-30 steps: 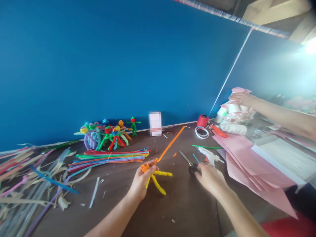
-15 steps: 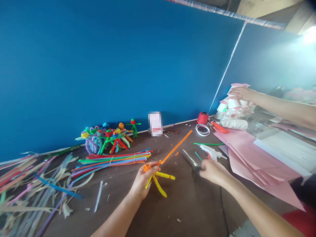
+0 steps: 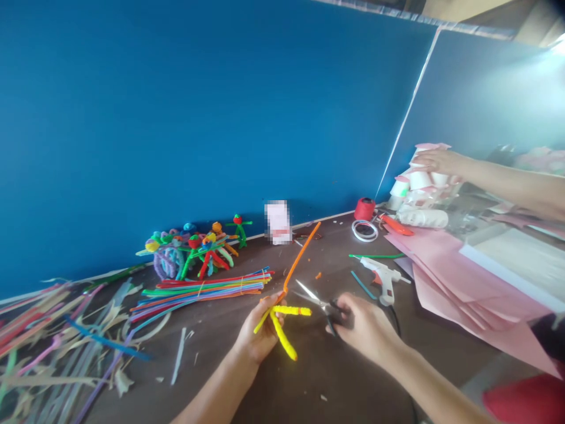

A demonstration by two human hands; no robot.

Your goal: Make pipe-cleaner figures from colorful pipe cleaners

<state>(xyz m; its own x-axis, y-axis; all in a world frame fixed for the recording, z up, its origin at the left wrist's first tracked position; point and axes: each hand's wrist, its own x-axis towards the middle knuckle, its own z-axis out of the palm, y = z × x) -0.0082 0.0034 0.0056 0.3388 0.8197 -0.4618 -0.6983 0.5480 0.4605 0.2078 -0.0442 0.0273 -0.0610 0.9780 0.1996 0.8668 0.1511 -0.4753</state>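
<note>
Near the middle of the table, my left hand [image 3: 259,330] pinches a pipe cleaner figure [image 3: 285,337] with yellow limbs. From its top a long orange pipe cleaner [image 3: 302,257] sticks up to the right. The part inside my palm is hidden. My right hand [image 3: 368,330] is closed around the black handles of a pair of scissors [image 3: 321,302]. Their blades are parted and point up-left toward the orange stem, apart from it. Just right of the scissors lies a white glue gun [image 3: 383,277], with a short blue pipe cleaner [image 3: 364,285] beside it.
Finished pipe cleaner figures [image 3: 194,250] stand by the blue wall, behind a bundle of pipe cleaners [image 3: 207,290]. Loose strips [image 3: 57,353] cover the left. Pink sheets [image 3: 463,288] and a red thread spool [image 3: 364,208] lie right. Another person's hand [image 3: 439,161] touches stacked paper cups [image 3: 419,179].
My right hand has lifted the scissors off the table and brought them left toward the figure, blades now parted. My left hand has turned the figure, so the orange stem stands steeper.
</note>
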